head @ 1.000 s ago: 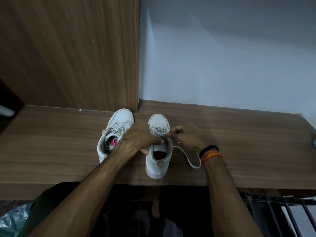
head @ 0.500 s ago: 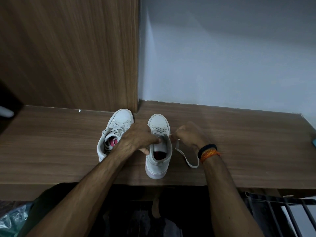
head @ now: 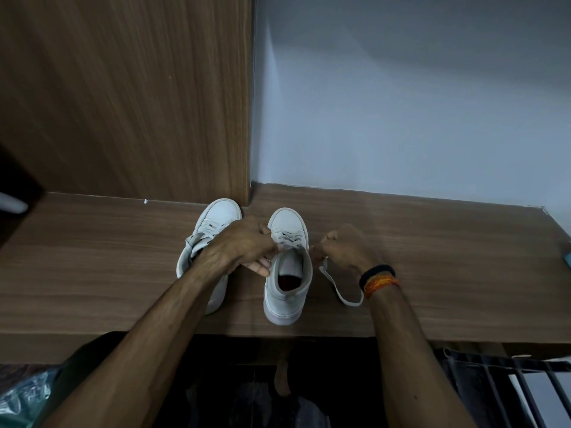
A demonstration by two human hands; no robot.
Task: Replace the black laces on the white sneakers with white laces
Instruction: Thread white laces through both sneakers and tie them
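Observation:
Two white sneakers stand side by side on a wooden shelf (head: 432,257), toes toward the wall. The left sneaker (head: 216,223) carries white laces and is partly hidden by my left forearm. The right sneaker (head: 287,282) has white lace crossed through its upper eyelets. My left hand (head: 244,248) grips the left side of that shoe's collar near the top eyelets. My right hand (head: 343,251) pinches the white lace (head: 340,291) just right of the collar; the lace's loose end loops down onto the shelf by my wrist. No black lace is visible.
A wooden cabinet side (head: 123,103) rises behind the left sneaker and a pale wall (head: 401,103) behind the right one. The shelf's front edge runs just below the heels. A dark rack (head: 509,390) sits lower right, and crumpled plastic (head: 21,396) lower left.
My right hand has drawn away from the shoe's collar to the right, pulling the white lace outward. My left hand has stayed on the collar.

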